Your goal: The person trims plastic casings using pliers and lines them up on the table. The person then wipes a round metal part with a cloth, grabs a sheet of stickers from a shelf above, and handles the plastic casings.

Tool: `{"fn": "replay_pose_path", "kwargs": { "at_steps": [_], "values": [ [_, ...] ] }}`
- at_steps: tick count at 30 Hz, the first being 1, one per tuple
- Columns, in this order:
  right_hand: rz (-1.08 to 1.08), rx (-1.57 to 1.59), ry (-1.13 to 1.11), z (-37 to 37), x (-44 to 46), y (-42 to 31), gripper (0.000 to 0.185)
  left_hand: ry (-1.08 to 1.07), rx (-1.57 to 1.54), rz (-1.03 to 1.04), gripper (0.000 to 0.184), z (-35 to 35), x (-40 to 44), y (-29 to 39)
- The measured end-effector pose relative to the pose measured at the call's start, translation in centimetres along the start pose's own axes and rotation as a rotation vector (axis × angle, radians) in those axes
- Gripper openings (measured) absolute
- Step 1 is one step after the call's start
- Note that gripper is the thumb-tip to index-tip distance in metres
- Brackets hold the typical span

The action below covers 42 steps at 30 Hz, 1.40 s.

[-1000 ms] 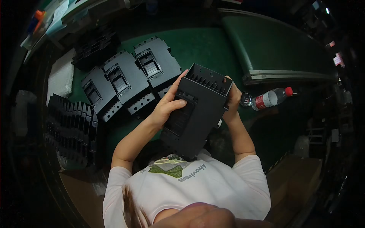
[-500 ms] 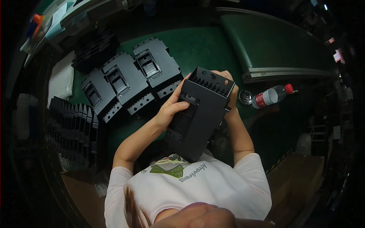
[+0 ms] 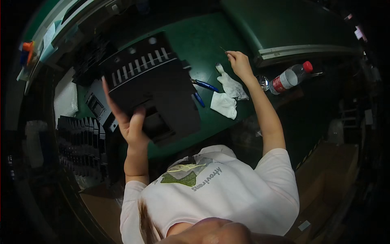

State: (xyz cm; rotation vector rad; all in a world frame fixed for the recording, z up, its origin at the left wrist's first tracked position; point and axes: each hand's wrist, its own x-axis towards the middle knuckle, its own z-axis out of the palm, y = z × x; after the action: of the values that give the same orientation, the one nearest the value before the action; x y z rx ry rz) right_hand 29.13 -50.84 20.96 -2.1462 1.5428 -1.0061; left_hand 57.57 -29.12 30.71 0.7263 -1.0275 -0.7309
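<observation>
My left hand (image 3: pixel 136 126) is closed on the side of a large black plastic housing (image 3: pixel 178 93), thumb near its rectangular opening. The housing is raised over the green table, with its row of slots toward the far side, and it is slightly blurred. To the right, my right hand (image 3: pixel 240 64) pinches a thin, dark, pointed tool (image 3: pixel 223 49); its exact kind is too small to make out. White crumpled cloths (image 3: pixel 224 105) lie on the table below this hand. Between them and the housing is a blue-handled tool (image 3: pixel 206 85), partly hidden.
A bottle with a red cap (image 3: pixel 290 79) lies at the right, beside a small round shiny object (image 3: pixel 263 83). Another housing (image 3: pixel 97 105) shows behind the held one. Stacked black parts (image 3: pixel 83 142) stand at the left edge. Cardboard boxes (image 3: pixel 329 175) flank my body.
My left hand has carried the housing leftward and up. My right hand has let go of it, moved away and now holds the thin tool. The cloths and blue-handled tool have come into view.
</observation>
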Motion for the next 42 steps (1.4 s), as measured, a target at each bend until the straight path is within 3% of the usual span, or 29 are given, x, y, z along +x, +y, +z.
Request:
{"fn": "replay_pose_path", "kwargs": {
  "at_steps": [1,2,4,7,9,10,13,14,17,18,19,21,23,24,26,28,29,30,32,34,36,38,42],
  "values": [
    [0.009,0.005,0.005,0.4,-0.2,0.2,0.019,0.126,0.077,0.011,0.070,-0.5,-1.3,0.1],
    [-0.027,-0.045,-0.025,1.1,-0.5,0.3,0.020,0.123,0.083,0.006,0.070,-0.7,-2.2,0.5],
    [-0.090,-0.101,-0.001,2.2,-1.3,-1.0,0.025,0.224,0.314,0.004,0.046,-0.5,-3.6,1.8],
    [-0.199,-0.031,0.145,1.2,-3.1,-5.0,0.029,0.384,0.227,0.030,0.046,-2.1,-7.4,0.9],
    [-0.236,0.148,0.009,0.1,-5.8,-8.2,0.030,0.490,0.215,-0.006,0.050,-0.8,-8.8,1.8],
    [-0.252,0.311,-0.164,-0.5,-7.7,-10.2,0.032,0.588,0.188,-0.036,0.054,-0.2,-9.6,2.1],
    [-0.241,0.686,-0.595,-1.1,-12.6,-15.4,0.036,0.623,0.185,-0.026,0.064,-1.1,-13.3,0.8],
    [-0.191,0.756,-0.603,-0.6,-13.7,-16.6,0.036,0.630,0.185,-0.046,0.064,-1.0,-14.1,0.5],
    [0.060,0.861,-0.755,0.7,-13.9,-16.7,0.032,0.443,0.303,0.020,0.065,-1.6,-16.3,0.1],
    [0.168,0.909,-0.805,1.8,-14.0,-15.7,0.032,0.332,0.465,-0.102,0.065,-3.4,-17.4,0.5],
    [0.074,0.871,-0.607,3.3,-14.5,-14.3,0.034,0.217,0.623,-0.221,0.065,-5.2,-18.3,1.1],
    [0.132,0.765,-0.746,3.6,-13.7,-11.6,0.035,0.169,0.649,-0.331,0.062,-6.7,-18.6,2.0],
    [0.145,0.715,-0.793,3.4,-13.7,-11.0,0.036,-0.297,1.345,0.369,0.054,-6.1,-16.6,2.8],
    [0.157,0.698,-0.812,3.4,-14.1,-11.3,0.035,-0.298,1.411,0.499,0.045,-4.7,-15.9,2.4],
    [0.158,0.680,-0.879,3.3,-14.7,-12.0,0.034,-0.519,1.600,0.353,0.041,-2.1,-14.1,2.5],
    [-0.070,0.616,-0.823,2.8,-15.0,-12.4,0.029,-0.745,1.492,0.124,0.037,-1.2,-11.8,1.6],
    [-0.276,0.462,-0.650,2.9,-14.9,-11.4,0.025,-0.817,1.420,0.069,0.038,-1.5,-11.9,0.6],
    [-0.188,0.411,-0.623,2.3,-13.8,-10.5,0.024,-0.812,1.310,-0.079,0.043,-2.8,-13.7,-0.4],
    [-0.011,0.331,-0.538,0.4,-10.9,-8.6,0.018,-0.789,1.321,-0.028,0.047,-1.7,-12.3,-0.5],
    [-0.046,0.147,-0.367,-0.7,-9.2,-6.5,0.013,-0.762,1.328,0.014,0.052,-1.3,-11.5,-0.9],
    [-0.139,-0.127,-0.134,-1.7,-7.4,-4.8,0.013,-0.825,1.437,-0.076,0.061,-1.4,-10.9,-1.5],
    [-0.187,-0.394,-0.046,-2.4,-5.6,-2.0,0.017,-0.836,1.439,-0.078,0.067,-2.1,-11.3,-2.2],
    [-0.098,-0.592,-0.212,-2.4,-3.8,1.9,0.018,-0.773,1.386,-0.125,0.070,-2.2,-11.3,-2.5]
  ]
}}
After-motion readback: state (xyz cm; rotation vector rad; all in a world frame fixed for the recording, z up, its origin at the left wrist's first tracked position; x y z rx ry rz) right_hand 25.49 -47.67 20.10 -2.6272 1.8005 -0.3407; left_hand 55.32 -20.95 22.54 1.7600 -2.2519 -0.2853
